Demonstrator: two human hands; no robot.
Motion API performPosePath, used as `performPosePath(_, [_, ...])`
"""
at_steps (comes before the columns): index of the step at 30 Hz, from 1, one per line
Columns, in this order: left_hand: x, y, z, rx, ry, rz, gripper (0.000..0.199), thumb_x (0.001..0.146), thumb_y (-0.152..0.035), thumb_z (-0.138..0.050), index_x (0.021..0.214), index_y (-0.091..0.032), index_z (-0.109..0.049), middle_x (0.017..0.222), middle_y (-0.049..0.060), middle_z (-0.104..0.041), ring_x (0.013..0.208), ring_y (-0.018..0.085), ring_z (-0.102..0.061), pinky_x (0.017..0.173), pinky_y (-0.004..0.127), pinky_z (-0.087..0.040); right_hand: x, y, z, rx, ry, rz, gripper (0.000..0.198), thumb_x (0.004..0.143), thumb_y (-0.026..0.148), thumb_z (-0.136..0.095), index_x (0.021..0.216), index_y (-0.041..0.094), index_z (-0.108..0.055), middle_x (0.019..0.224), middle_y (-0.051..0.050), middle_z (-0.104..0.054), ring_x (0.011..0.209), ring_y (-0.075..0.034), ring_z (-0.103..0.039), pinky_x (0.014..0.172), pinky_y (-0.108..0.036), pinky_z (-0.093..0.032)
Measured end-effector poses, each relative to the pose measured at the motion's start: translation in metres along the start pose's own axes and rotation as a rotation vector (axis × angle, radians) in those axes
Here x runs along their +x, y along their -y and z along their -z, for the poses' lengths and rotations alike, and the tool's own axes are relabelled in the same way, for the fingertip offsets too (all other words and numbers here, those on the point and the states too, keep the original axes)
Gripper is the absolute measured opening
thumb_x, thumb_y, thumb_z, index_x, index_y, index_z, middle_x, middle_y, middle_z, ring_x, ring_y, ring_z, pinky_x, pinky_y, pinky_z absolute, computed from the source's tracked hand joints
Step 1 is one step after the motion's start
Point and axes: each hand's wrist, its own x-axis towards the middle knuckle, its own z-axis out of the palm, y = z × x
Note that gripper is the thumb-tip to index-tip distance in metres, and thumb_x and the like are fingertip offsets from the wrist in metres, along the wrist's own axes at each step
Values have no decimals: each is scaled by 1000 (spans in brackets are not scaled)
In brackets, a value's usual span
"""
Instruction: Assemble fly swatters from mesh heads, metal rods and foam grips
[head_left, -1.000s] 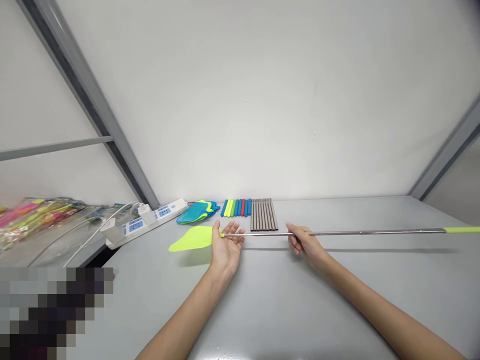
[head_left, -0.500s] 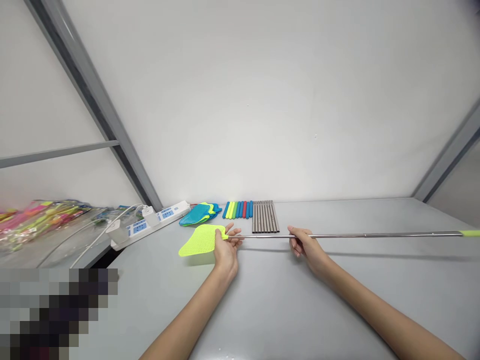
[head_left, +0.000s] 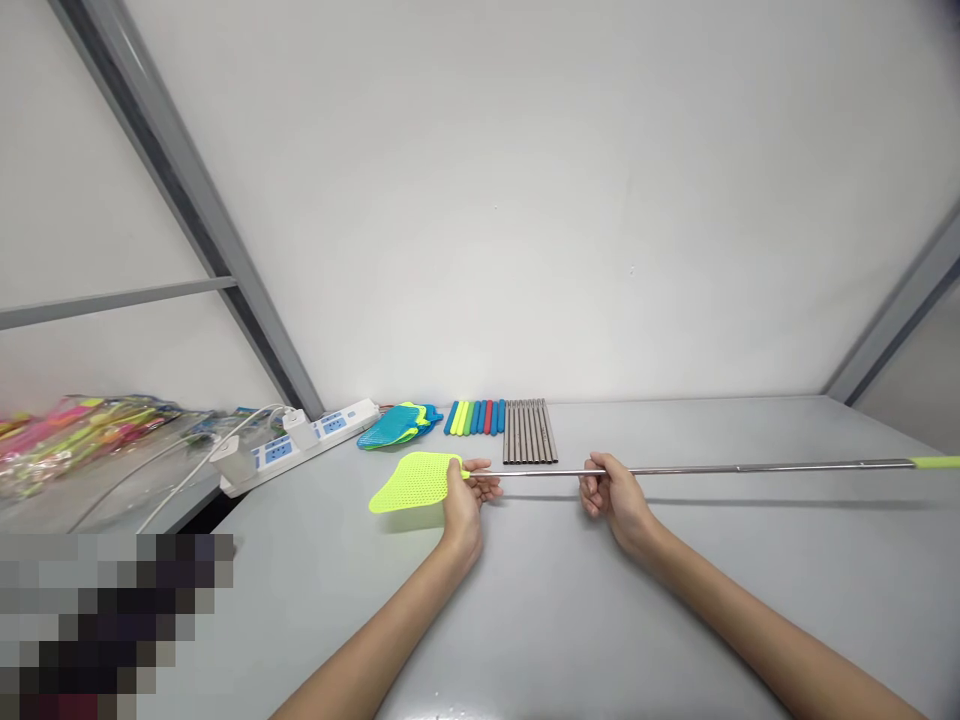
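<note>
A fly swatter with a yellow-green mesh head (head_left: 414, 482) and a long telescopic metal rod (head_left: 690, 469) lies level across my two hands, above the table. My left hand (head_left: 466, 505) is closed on it where the head joins the rod, thumb on top. Farther right, my right hand (head_left: 619, 500) grips the rod between thumb and curled fingers. A yellow-green handle (head_left: 936, 462) forms the rod's right end, at the edge of the view.
Behind my hands lie stacked blue and yellow-green swatter heads (head_left: 397, 426), a row of coloured handles (head_left: 475, 418) and several metal tubes (head_left: 530, 432). A white power strip (head_left: 315, 440) with plugs and cables stands left, beside bagged colourful items (head_left: 90, 440).
My left hand and the swatter head have shifted slightly right. My right hand has moved a little right, its grip on the rod kept.
</note>
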Motion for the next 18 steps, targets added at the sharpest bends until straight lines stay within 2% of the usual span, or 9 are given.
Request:
performPosePath(7, [-6, 4, -2, -57, -62, 22, 37, 74, -45, -32, 65, -13, -50, 42, 0, -48, 39, 11, -46, 44, 23, -37, -3, -5, -1, 61, -45, -39, 35, 73, 34, -37, 43, 17, -36, 34, 4, -31, 31, -7, -31, 38, -22, -25])
performPosePath(12, [-15, 3, -6, -72, -61, 67, 35, 75, -44, -31, 63, -15, -47, 41, -1, -46, 38, 10, -44, 43, 22, -36, -5, -3, -1, 85, -99, -49, 36, 73, 32, -36, 40, 17, -33, 34, 4, -29, 30, -7, -32, 38, -22, -24])
performPosePath(18, [-19, 3, -7, -103, -82, 104, 31, 77, -39, -29, 64, -16, -46, 40, -3, -43, 38, 10, -43, 43, 21, -36, -6, -3, -2, 110, -99, -59, 36, 73, 31, -36, 40, 17, -32, 34, 4, -28, 30, -8, -31, 38, -23, -23])
